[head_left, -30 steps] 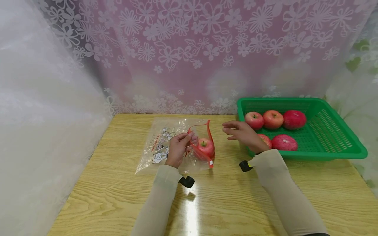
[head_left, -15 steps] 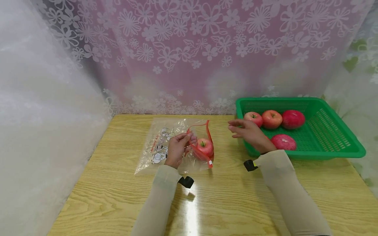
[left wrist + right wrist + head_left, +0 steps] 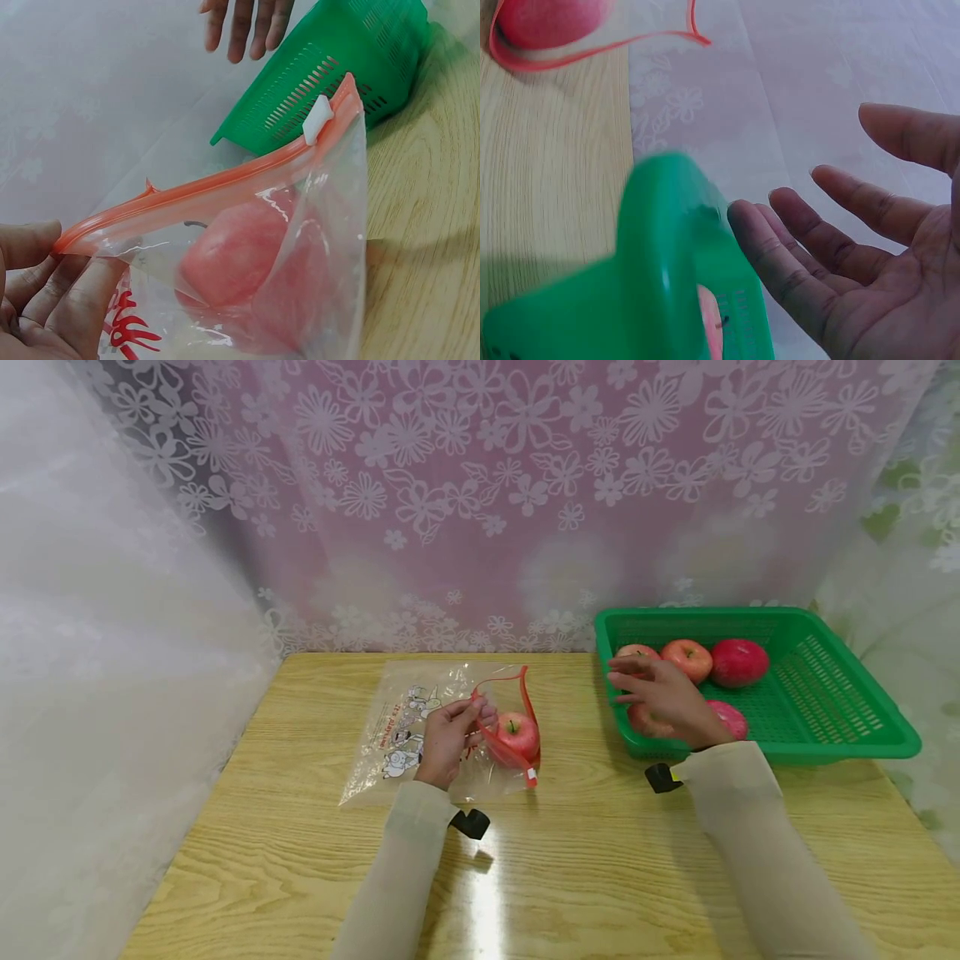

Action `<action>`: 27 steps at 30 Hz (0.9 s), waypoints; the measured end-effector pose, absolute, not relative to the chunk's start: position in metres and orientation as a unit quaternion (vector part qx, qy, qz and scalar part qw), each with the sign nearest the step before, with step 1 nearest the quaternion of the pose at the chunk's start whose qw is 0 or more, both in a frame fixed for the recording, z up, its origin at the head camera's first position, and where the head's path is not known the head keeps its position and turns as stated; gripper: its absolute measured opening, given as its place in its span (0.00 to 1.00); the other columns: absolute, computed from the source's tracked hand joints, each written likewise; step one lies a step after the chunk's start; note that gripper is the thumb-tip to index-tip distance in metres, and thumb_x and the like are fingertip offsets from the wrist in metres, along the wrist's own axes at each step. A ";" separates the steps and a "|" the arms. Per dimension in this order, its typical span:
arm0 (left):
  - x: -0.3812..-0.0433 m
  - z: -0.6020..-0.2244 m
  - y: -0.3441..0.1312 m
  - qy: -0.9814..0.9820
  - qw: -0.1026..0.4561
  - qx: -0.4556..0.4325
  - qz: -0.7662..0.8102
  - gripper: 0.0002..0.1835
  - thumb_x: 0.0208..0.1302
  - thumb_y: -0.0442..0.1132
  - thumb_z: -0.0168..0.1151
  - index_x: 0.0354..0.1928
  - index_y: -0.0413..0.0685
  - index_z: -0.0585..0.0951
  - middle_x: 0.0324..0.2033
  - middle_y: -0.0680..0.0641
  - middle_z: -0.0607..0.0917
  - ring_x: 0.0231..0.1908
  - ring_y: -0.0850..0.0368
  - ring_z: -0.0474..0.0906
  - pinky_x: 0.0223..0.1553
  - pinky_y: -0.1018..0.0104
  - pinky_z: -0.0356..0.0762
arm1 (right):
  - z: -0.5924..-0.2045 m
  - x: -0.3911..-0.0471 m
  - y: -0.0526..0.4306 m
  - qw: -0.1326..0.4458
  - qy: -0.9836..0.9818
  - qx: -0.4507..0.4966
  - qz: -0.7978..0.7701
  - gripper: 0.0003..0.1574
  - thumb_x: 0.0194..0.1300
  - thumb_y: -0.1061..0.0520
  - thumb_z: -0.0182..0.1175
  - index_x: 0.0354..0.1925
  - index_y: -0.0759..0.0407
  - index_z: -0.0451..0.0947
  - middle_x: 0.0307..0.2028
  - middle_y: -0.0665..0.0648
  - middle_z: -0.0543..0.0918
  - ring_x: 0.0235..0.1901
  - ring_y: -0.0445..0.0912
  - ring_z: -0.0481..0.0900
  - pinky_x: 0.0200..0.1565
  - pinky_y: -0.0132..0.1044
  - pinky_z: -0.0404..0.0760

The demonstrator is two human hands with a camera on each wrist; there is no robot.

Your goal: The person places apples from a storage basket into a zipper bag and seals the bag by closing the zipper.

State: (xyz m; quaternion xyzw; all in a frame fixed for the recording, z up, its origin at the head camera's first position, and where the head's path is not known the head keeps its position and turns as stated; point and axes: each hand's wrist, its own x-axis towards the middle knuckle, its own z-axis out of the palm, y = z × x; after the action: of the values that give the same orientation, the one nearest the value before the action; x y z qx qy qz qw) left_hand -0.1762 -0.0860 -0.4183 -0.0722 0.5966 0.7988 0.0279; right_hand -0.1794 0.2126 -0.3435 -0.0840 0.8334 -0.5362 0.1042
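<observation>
My left hand (image 3: pixel 448 735) pinches the orange-red zip edge of a clear plastic zip bag (image 3: pixel 405 727), holding its mouth apart. Inside the bag, near the mouth, sits a red apple (image 3: pixel 517 735); the left wrist view shows it through the plastic beside a white slider (image 3: pixel 318 120). Over the left end of a green basket (image 3: pixel 832 747) hovers my right hand (image 3: pixel 667 693), its fingers spread and holding nothing. Below and behind that hand are apples, among them a pinkish one (image 3: pixel 686 660) and a dark red one (image 3: pixel 738 662). The hand partly covers some of them.
The wooden table (image 3: pixel 570 860) spreads out in front of the bag and basket. A pink flowered curtain (image 3: pixel 465 527) hangs behind the table, and pale sheets hang at both sides.
My right hand has moved rightward, from beside the basket's left rim to over the apples. The left hand keeps its pinch on the bag, and the apple in it stays put.
</observation>
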 end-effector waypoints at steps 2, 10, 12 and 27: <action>-0.176 -0.418 -0.086 0.595 0.029 -0.071 0.800 0.15 0.69 0.34 0.58 0.51 0.28 0.80 0.36 0.40 0.87 0.32 0.60 0.86 0.33 0.71 0.83 | -0.343 -0.179 0.219 0.108 0.834 -0.080 -0.536 0.37 0.74 0.46 0.51 0.70 0.66 0.58 0.67 0.67 0.63 0.56 0.60 0.74 0.58 0.51 0.75; -0.175 -0.419 -0.087 0.602 0.020 -0.075 0.794 0.14 0.68 0.35 0.59 0.47 0.29 0.81 0.35 0.42 0.87 0.30 0.60 0.85 0.30 0.73 0.83 | -0.343 -0.177 0.240 0.099 0.849 -0.064 -0.515 0.41 0.72 0.41 0.50 0.71 0.64 0.57 0.70 0.64 0.60 0.62 0.56 0.68 0.60 0.52 0.73; -0.175 -0.420 -0.087 0.606 0.016 -0.079 0.791 0.13 0.67 0.35 0.60 0.46 0.29 0.81 0.34 0.43 0.87 0.30 0.61 0.85 0.29 0.73 0.83 | -0.343 -0.176 0.245 0.088 0.853 -0.065 -0.511 0.40 0.72 0.41 0.50 0.71 0.65 0.58 0.69 0.64 0.60 0.58 0.53 0.71 0.57 0.50 0.76; -0.176 -0.423 -0.090 0.590 0.023 -0.067 0.804 0.16 0.68 0.35 0.59 0.51 0.28 0.80 0.35 0.42 0.88 0.31 0.60 0.86 0.32 0.72 0.83 | -0.348 -0.160 0.293 0.055 0.861 -0.053 -0.503 0.38 0.74 0.43 0.47 0.69 0.68 0.58 0.59 0.50 0.67 0.45 0.27 0.74 0.46 0.27 0.80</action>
State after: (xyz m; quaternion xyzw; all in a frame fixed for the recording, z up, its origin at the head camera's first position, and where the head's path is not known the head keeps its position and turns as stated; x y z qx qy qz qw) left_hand -0.1758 -0.0904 -0.4232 -0.0665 0.5904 0.8040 0.0230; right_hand -0.1596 0.2929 -0.3477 -0.0535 0.8606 -0.5035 0.0551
